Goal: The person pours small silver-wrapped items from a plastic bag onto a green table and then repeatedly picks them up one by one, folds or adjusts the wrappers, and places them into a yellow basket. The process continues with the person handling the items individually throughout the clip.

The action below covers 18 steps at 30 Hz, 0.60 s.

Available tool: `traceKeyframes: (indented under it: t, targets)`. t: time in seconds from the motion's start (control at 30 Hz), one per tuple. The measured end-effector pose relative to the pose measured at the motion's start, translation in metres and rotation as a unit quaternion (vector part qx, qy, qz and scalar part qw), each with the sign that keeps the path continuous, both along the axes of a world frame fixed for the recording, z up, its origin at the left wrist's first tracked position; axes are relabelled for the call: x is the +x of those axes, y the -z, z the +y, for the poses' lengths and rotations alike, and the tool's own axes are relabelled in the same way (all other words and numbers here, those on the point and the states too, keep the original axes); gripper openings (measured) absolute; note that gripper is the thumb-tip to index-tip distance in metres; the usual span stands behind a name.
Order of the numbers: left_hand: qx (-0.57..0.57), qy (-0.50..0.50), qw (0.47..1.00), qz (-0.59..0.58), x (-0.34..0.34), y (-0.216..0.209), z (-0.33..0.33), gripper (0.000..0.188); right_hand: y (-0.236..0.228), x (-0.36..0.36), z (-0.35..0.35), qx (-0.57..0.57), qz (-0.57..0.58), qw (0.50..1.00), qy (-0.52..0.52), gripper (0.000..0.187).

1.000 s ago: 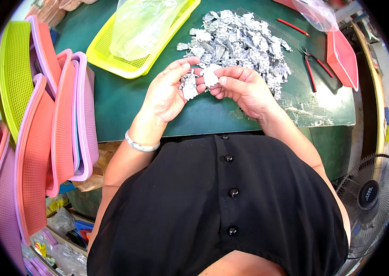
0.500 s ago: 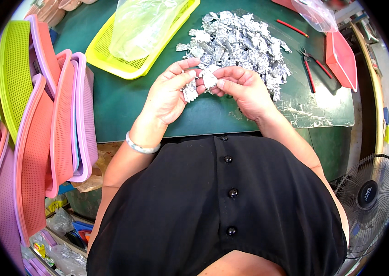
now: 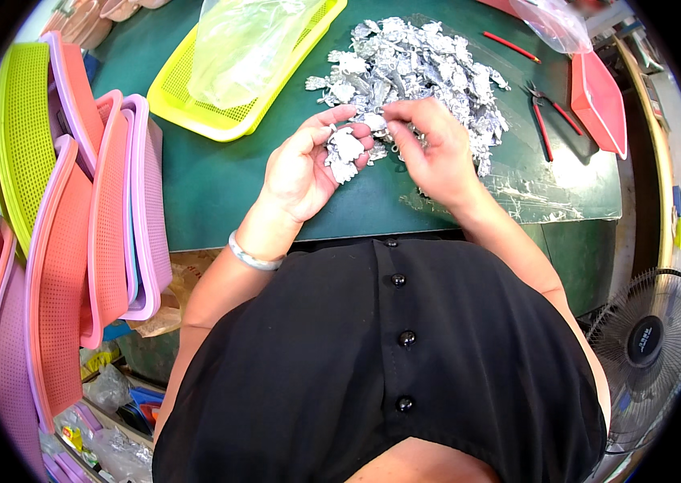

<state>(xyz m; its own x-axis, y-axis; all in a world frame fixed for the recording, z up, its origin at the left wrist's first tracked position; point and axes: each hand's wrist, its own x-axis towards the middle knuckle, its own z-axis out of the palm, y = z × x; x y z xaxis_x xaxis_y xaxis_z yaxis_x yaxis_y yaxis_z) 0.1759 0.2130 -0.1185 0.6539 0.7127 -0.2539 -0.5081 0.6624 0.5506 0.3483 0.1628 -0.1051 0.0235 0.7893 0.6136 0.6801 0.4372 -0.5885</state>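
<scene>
Our left hand [image 3: 304,169] cupped around jagged silvery metal pieces [image 3: 344,150], right hand [image 3: 429,145] pinching one, its shape hidden by fingers, heap [image 3: 421,68] beyond

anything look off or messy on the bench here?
Nothing damaged. The silvery metal pieces lie in a loose heap on the green table, and the pink and orange trays stand on edge at its left side. The left hand holds several pieces.
</scene>
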Motion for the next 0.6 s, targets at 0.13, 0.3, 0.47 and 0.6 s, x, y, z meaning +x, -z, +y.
traceKeyframes:
  t: [0.13, 0.3, 0.47, 0.6]
  targets:
    - [-0.015, 0.01, 1.0, -0.02, -0.001, 0.003, 0.002, 0.032, -0.001, 0.019, 0.017, 0.041, -0.131, 0.99, 0.036, 0.021]
    - [-0.006, 0.012, 1.0, 0.015, -0.001, 0.005, 0.003, 0.029, -0.001, 0.02, 0.03, 0.009, -0.21, 0.975, 0.074, 0.028]
    - [0.024, 0.012, 0.996, 0.082, -0.002, 0.006, 0.003, 0.031, -0.001, 0.018, 0.042, 0.024, -0.294, 0.954, 0.057, 0.03]
    - [0.034, 0.012, 0.994, 0.105, -0.003, 0.008, 0.005, 0.03, -0.013, 0.019, 0.046, -0.027, -0.343, 0.939, 0.016, 0.029]
